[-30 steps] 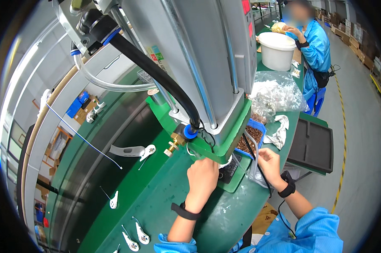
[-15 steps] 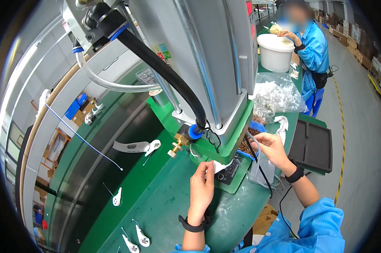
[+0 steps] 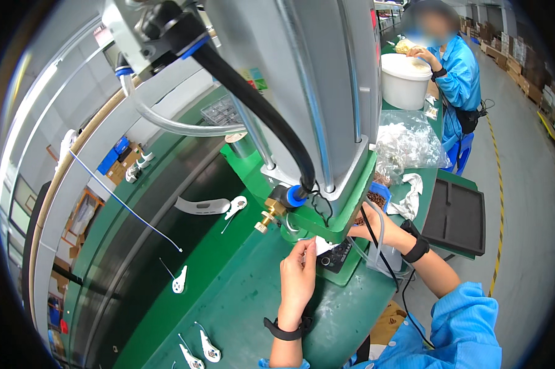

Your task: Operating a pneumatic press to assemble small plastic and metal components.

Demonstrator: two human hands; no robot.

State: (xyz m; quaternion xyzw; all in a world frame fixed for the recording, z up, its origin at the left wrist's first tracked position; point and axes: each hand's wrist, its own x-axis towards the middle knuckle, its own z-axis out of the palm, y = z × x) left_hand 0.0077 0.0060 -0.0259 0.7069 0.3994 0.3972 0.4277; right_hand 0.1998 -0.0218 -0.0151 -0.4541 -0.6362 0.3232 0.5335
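Observation:
My left hand pinches a small white plastic part beneath the green head plate of a grey pneumatic press. Under that part lies a dark control panel with round buttons on the press's green base. My right hand reaches in from the right, below the press head. A clear tube, a black cable and the plate's edge cover its fingertips, so any grip is hidden. Just beyond it sits a blue bin of small brown pieces.
White parts with thin wires, one of them here, lie on the conveyor to the left. A clear bag of white pieces, a white bucket and a black tray stand right. A blue-sleeved person works beyond.
My right hand has moved down and left from beside the blue bin to below the press head. My left hand still pinches the white part. The whole view has shifted slightly.

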